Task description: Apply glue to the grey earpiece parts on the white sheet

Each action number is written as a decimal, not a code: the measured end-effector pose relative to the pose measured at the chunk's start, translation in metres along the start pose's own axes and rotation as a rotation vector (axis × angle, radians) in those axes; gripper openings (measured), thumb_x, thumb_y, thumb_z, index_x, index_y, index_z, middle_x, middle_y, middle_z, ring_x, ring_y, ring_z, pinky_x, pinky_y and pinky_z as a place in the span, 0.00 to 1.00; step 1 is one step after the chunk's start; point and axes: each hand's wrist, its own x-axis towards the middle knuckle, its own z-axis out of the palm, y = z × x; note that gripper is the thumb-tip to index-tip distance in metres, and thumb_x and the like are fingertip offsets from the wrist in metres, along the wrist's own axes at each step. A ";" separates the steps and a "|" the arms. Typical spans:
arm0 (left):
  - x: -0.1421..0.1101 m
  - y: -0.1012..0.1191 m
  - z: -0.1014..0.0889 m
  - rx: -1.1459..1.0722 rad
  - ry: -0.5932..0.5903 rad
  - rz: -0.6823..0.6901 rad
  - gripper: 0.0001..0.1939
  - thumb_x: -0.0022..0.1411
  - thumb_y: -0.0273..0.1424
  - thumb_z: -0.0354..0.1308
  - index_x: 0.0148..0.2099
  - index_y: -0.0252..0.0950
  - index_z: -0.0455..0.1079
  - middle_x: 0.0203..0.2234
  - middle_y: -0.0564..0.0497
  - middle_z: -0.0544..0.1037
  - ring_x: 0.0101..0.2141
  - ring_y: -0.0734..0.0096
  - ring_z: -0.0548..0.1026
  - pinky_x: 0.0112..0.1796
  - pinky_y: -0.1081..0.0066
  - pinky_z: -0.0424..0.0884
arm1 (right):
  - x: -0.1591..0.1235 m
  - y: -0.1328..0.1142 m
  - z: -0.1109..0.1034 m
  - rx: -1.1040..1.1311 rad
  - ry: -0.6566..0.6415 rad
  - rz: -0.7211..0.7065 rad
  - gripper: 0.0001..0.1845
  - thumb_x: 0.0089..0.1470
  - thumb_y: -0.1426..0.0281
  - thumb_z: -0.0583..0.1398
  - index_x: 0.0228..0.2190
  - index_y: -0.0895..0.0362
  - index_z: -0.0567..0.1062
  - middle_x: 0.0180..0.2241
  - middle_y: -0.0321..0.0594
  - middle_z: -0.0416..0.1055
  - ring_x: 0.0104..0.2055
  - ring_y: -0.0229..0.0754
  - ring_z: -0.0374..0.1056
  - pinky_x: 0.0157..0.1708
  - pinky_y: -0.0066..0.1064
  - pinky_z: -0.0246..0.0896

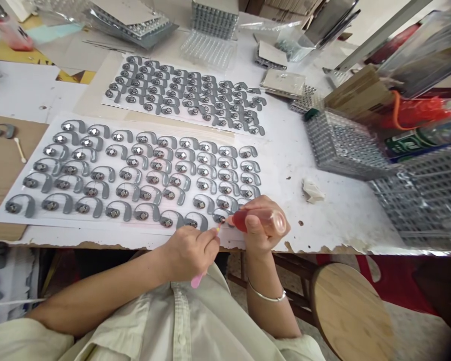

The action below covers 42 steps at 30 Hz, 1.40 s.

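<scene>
hook-shaped parts lie on two sheets, a mesh basket to their right.

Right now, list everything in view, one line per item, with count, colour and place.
hook-shaped parts with metal centres: dozens, grey and silver, in rows on sheets
sheets: two, white, on the bench
cardboard: one piece, brown, far left
loose hook-shaped part: one, grey, on cardboard
cotton swab: one, white, on cardboard
gridded trays: several, clear, right and far side
paper scrap: one, white, right of sheets
bottle: one, red, top left
stool: one, wood, below bench
left hand: one, near front, holding pink-handled swab
right hand: one, holding red-liquid bottle
bangle: one, silver, on right wrist
</scene>
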 end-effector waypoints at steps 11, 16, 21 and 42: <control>-0.003 0.001 0.000 0.003 -0.043 -0.014 0.05 0.57 0.21 0.52 0.31 0.31 0.68 0.33 0.42 0.79 0.22 0.71 0.73 0.19 0.71 0.65 | 0.002 -0.003 0.002 -0.025 0.050 -0.033 0.09 0.52 0.63 0.62 0.27 0.56 0.73 0.24 0.36 0.70 0.24 0.39 0.65 0.23 0.35 0.61; 0.002 0.002 -0.003 0.001 -0.014 -0.029 0.05 0.58 0.21 0.52 0.31 0.30 0.67 0.31 0.43 0.79 0.20 0.72 0.72 0.17 0.71 0.62 | 0.001 -0.003 0.002 -0.020 0.029 -0.027 0.09 0.52 0.63 0.62 0.27 0.56 0.73 0.24 0.36 0.70 0.24 0.39 0.65 0.22 0.34 0.60; 0.001 0.003 -0.002 -0.007 -0.033 -0.035 0.04 0.57 0.21 0.53 0.31 0.30 0.67 0.31 0.43 0.78 0.21 0.71 0.73 0.17 0.71 0.62 | 0.000 -0.002 0.003 -0.024 0.066 -0.039 0.08 0.52 0.64 0.62 0.28 0.56 0.73 0.25 0.36 0.70 0.25 0.38 0.65 0.24 0.35 0.61; 0.002 0.002 -0.003 -0.006 -0.018 -0.042 0.05 0.56 0.20 0.51 0.32 0.32 0.66 0.30 0.44 0.78 0.22 0.73 0.73 0.18 0.72 0.61 | -0.004 -0.002 0.000 -0.109 0.083 -0.094 0.08 0.51 0.64 0.62 0.27 0.56 0.73 0.23 0.36 0.71 0.23 0.39 0.65 0.22 0.34 0.59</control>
